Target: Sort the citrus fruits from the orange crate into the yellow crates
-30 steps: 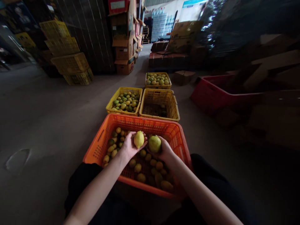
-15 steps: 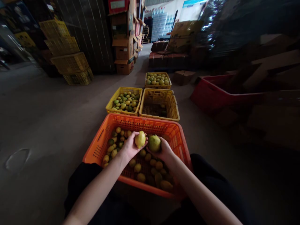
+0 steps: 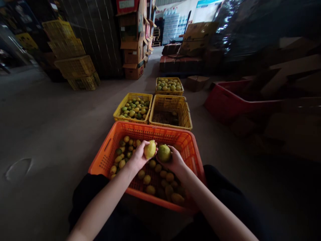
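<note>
On the left, yellow crates [image 3: 76, 65] stand stacked on the floor [image 3: 57, 134]. Next come open cardboard boxes [image 3: 131, 55], piled up; a red box [image 3: 126, 6] at the top carries a pale label and the lowest box has a red mark, both too blurred to read.

In front, a yellow crate [image 3: 130, 121] holds many green and yellow lemons. Nearer the person, a wide orange basket [image 3: 103, 154] has smaller loose lemons [image 3: 122, 164] lying over its bottom, thickest along the left side and toward the near right.

Above the basket, the left hand [image 3: 138, 156] is curled partly closed round a yellow lemon [image 3: 149, 149], thumb on its upper side and fingertips showing past its right side. Just beside it is a green lemon [image 3: 164, 153], cupped in the partly closed right hand [image 3: 177, 162], with the fingers mostly hidden behind the fruit.

Beyond the basket, a second yellow crate [image 3: 172, 102] has a few dim fruits at its right side. Behind it, a third yellow crate [image 3: 170, 93] is full of lemons. Farther back are shrink-wrapped bottles [image 3: 171, 26] and a blue-and-white sign [image 3: 208, 4], its writing unreadable. At the right, a red tub [image 3: 229, 105] stands among dark cardboard [image 3: 291, 72].
</note>
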A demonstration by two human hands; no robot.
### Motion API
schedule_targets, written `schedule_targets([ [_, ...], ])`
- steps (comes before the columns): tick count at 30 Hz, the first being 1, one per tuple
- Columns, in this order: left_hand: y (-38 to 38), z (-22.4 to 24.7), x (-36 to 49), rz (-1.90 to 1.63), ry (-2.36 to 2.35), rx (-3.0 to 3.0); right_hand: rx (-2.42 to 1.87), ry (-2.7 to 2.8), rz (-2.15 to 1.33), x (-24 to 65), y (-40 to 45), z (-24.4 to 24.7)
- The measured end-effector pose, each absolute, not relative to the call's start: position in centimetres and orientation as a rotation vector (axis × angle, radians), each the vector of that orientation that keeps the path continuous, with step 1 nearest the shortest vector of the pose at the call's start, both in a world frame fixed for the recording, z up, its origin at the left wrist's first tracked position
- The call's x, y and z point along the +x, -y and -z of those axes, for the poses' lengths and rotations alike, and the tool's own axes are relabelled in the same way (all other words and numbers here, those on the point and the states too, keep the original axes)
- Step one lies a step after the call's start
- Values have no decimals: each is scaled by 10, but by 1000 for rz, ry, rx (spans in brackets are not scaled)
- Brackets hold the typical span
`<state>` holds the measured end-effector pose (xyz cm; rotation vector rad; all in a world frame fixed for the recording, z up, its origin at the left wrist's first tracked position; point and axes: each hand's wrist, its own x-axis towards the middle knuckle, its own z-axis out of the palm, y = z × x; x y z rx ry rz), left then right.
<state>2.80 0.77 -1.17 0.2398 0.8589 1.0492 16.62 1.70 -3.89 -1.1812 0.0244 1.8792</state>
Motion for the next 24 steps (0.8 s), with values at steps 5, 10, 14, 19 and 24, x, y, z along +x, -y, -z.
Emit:
schedule_targets([
  [5,-6,5,26,-1051,-686,191,-1112,14,-1861,166,-17,34],
  [10,-8,3,25,-1079,-809,86,-1224,40,-1809,171,-19,36],
  [14,-9,8,24,-1026,-791,24,-1237,48,-1829,171,-19,40],
  [19,-10,12,24,-1109,-763,-114,-1255,49,-1800,170,-17,36],
  [24,-13,12,24,-1210,-882,-145,-1290,7,-1804,172,-17,32],
])
